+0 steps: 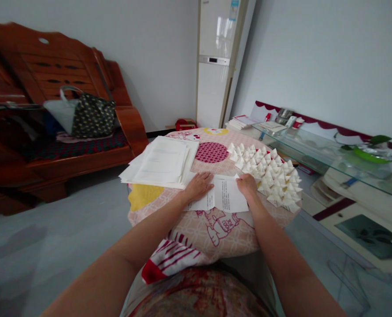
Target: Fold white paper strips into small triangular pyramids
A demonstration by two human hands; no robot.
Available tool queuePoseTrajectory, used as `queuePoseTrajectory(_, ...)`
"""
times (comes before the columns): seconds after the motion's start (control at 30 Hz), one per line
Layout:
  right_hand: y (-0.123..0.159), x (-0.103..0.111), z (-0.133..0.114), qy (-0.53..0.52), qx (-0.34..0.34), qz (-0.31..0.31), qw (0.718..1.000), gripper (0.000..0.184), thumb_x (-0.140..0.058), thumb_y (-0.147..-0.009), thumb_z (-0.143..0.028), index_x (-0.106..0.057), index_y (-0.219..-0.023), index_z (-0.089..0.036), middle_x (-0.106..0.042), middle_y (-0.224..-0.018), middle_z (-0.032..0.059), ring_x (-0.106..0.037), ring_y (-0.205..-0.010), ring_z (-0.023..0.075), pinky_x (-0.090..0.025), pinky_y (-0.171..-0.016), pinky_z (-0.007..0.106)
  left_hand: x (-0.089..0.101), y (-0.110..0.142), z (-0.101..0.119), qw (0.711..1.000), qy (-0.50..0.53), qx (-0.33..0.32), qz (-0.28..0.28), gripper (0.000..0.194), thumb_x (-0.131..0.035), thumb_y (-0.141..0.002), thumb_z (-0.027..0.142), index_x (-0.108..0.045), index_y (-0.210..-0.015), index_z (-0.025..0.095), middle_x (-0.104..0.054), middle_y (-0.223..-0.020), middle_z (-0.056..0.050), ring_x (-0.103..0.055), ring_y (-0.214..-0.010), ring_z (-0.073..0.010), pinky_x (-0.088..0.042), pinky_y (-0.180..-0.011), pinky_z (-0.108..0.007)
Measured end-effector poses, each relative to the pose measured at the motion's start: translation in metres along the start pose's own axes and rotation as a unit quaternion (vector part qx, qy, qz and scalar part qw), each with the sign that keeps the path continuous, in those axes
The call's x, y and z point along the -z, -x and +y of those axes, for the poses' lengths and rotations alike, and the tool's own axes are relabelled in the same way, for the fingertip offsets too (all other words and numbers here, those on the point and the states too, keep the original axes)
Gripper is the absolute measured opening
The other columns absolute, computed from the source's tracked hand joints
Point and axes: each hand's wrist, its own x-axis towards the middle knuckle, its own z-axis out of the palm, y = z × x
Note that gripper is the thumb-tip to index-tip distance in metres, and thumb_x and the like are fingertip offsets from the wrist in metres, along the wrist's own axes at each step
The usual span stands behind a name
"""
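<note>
A printed sheet of paper (pixel 228 196) lies on the cloth-covered round table (pixel 232 244) before me, with a crease between its left and right parts. My left hand (pixel 200 187) rests flat on its left part, fingers stretched out. At the sheet's upper right edge, my right hand (pixel 248 185) pinches the paper between thumb and fingers. Beyond my left hand is a stack of white paper (pixel 163 160). Rows of small pointed folded-paper pieces (pixel 268 174) stand to the right of my right hand.
A glass-topped cabinet (pixel 318 154) adjoins the table on the right, bearing cups, papers and a green plant dish. A wooden sofa (pixel 60 66) with bags (pixel 93 115) is at left. A tall white air conditioner (pixel 212 92) stands in the corner.
</note>
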Motion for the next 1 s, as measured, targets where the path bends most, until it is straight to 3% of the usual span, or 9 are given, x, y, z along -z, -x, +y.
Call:
queuePoseTrajectory(0.17, -0.001, 0.000, 0.006, -0.003, 0.018, 0.009, 1.000, 0.036, -0.051, -0.095, -0.030, -0.080, -0.102, -0.011, -0.077, -0.102, 0.0165, -0.071, -0.099, 0.0253, -0.048, -0.078, 0.027, 0.001, -0.001, 0.001, 1.000, -0.001, 0.004, -0.004, 0.052, -0.033, -0.106, 0.036, -0.043, -0.152, 0.013, -0.043, -0.160, -0.016, -0.039, -0.149, -0.0261, -0.029, -0.123, -0.046)
queuePoseTrajectory(0.4, 0.017, -0.004, 0.033, -0.081, 0.035, -0.032, 0.996, 0.033, -0.060, -0.091, -0.039, -0.075, -0.074, -0.015, -0.068, -0.065, 0.0076, -0.066, -0.070, 0.0217, -0.044, -0.061, 0.027, 0.012, 0.006, 0.006, 0.999, -0.009, 0.021, -0.037, 0.054, -0.039, -0.104, 0.036, -0.043, -0.150, 0.009, -0.039, -0.161, -0.021, -0.036, -0.151, -0.0298, -0.031, -0.122, -0.047)
queuePoseTrajectory(0.57, 0.029, -0.007, 0.039, -0.078, 0.054, -0.013, 0.995, 0.029, -0.059, -0.088, -0.033, -0.072, -0.068, -0.016, -0.066, -0.065, 0.0049, -0.062, -0.070, 0.0198, -0.041, -0.062, 0.027, 0.015, 0.021, 0.006, 0.997, -0.006, 0.012, -0.077, 0.060, -0.044, -0.102, 0.039, -0.038, -0.153, 0.008, -0.037, -0.162, -0.022, -0.033, -0.152, -0.0312, -0.030, -0.122, -0.049)
queuePoseTrajectory(0.77, 0.029, -0.009, 0.038, -0.077, 0.056, 0.011, 0.995, 0.028, -0.058, -0.085, -0.030, -0.070, -0.063, -0.017, -0.064, -0.063, 0.0036, -0.059, -0.067, 0.0183, -0.038, -0.061, 0.027, 0.002, 0.034, 0.006, 0.999, -0.003, 0.019, -0.033, 0.058, -0.036, -0.104, 0.041, -0.037, -0.155, 0.013, -0.036, -0.163, -0.018, -0.032, -0.153, -0.0295, -0.026, -0.124, -0.050)
queuePoseTrajectory(1.0, 0.032, -0.008, 0.040, -0.084, 0.052, 0.007, 0.995, 0.028, -0.059, -0.084, -0.029, -0.069, -0.060, -0.019, -0.061, -0.058, 0.0021, -0.058, -0.064, 0.0189, -0.039, -0.058, 0.027, -0.001, 0.034, 0.005, 1.000, -0.004, 0.019, -0.023, 0.059, -0.035, -0.105, 0.042, -0.038, -0.155, 0.013, -0.036, -0.163, -0.018, -0.032, -0.153, -0.0303, -0.027, -0.124, -0.051)
